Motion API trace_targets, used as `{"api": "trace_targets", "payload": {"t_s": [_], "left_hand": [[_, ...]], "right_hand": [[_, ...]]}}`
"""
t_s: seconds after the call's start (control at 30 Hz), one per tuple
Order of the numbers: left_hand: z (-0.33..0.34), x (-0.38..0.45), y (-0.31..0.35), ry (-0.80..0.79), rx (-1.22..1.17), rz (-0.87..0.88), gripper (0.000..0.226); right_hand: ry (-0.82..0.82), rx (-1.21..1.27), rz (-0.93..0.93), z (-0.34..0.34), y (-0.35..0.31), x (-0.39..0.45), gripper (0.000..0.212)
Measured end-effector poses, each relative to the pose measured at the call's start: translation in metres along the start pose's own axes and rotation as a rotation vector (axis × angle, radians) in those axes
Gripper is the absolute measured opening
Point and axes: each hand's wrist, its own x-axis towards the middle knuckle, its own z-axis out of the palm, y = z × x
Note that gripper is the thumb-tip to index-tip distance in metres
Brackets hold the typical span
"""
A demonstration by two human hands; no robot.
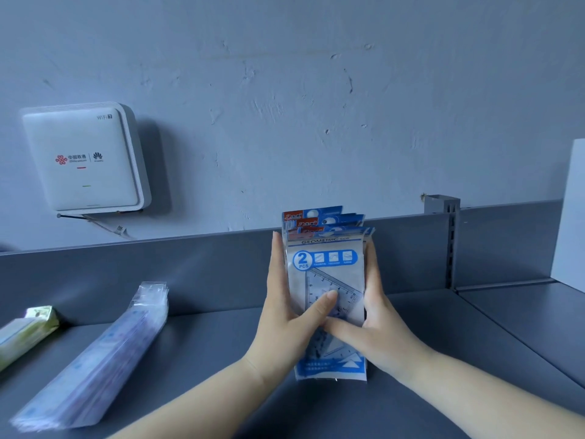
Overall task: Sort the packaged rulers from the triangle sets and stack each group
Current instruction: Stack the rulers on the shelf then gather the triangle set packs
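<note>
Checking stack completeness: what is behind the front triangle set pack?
Behind the front triangle set pack, more header cards fan out above it. Their lower parts are covered, so the count stays unclear.

Pretty dim, bluish, flat light all over, with the router (83, 158) throwing a soft shadow onto the wall to its right, mild wide-angle bending of the shelf rim (158, 243) below it, and the ruler stack (95, 359) smeared soft toward the bottom-left corner.

Front triangle set pack (327, 280): "GEOMETRIC", "2 PCS"; wall router (82, 158): "WiFi 7"
</note>
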Motion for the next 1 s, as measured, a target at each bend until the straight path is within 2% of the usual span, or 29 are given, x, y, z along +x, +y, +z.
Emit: {"api": "trace_targets", "payload": {"t_s": [0.1,0.2,0.47,0.63,0.83,1.0], "left_hand": [[-0.004,-0.007,-0.004,-0.042,-0.016,-0.051,0.083],[-0.001,-0.014,-0.009,-0.064,-0.008,-0.087,0.069],[-0.004,-0.014,-0.013,-0.098,-0.085,-0.131,0.071],[-0.006,-0.011,-0.014,-0.107,-0.1,-0.164,0.076],[-0.021,-0.011,0.003,-0.136,-0.082,-0.188,0.069],[-0.034,-0.01,0.009,-0.112,-0.06,-0.344,0.06]], "right_hand": [[-0.05,-0.057,0.067,-0.001,0.006,-0.006,0.104],[-0.081,-0.019,0.142,0.0,0.011,-0.007,0.099],[-0.163,0.002,0.243,-0.001,0.014,-0.006,0.109],[-0.147,0.001,0.275,-0.001,0.011,-0.005,0.109],[-0.152,-0.015,0.265,0.003,0.004,-0.004,0.108],[-0.144,-0.002,0.292,0.009,-0.003,0.0,0.091]]}}
